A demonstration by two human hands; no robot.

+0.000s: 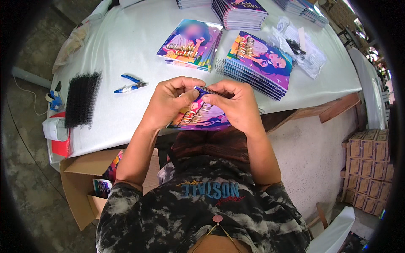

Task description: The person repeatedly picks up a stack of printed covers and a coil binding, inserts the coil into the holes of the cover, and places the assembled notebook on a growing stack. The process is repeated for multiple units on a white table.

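Observation:
A notebook (201,116) with a purple, pink and yellow illustrated cover is held at the table's near edge, in front of my body. Along its far edge runs a dark spiral coil (209,90), whose end shows past my right hand. With thumb and fingers closed, my left hand (168,100) grips the notebook's far left corner beside the coil. My right hand (237,103) pinches the same edge just to the right, its thumb on the cover and its fingertips at the coil. The tips of several fingers are hidden behind the notebook.
Stacks of spiral notebooks (262,65) and unbound-looking notebooks (190,42) lie ahead, with more stacks (242,17) behind. Blue-handled cutters (130,84) and black coils (83,100) lie left. A white cloth (314,59) lies right; an open cardboard box (78,168) sits below left.

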